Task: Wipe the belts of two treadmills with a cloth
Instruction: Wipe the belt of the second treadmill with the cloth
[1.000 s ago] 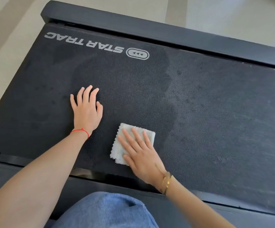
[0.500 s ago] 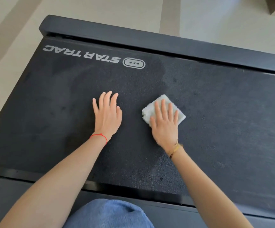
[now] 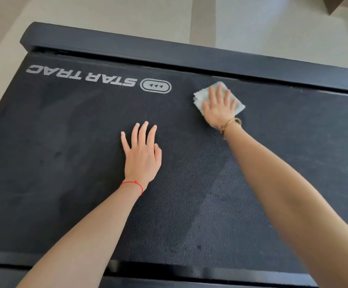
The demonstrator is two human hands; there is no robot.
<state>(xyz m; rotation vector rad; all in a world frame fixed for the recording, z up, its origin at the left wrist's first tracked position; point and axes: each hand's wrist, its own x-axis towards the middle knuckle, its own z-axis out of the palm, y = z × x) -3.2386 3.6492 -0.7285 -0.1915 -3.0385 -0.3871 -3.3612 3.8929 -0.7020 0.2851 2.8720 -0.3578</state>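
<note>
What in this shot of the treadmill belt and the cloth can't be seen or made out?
Head view only:
- Cloth: its middle, hidden under the right hand.
- Belt: runs past the right edge; its length is cut off.
- Second treadmill: not in view.
- Belt under the left hand: hidden by the palm.

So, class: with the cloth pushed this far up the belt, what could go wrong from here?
1. The cloth sits almost at the far side rail; another push might jam it into the gap.
2. The right hand only presses flat, so the cloth could slip out.
3. The left hand rests on the belt, possibly leaving smudges.
</note>
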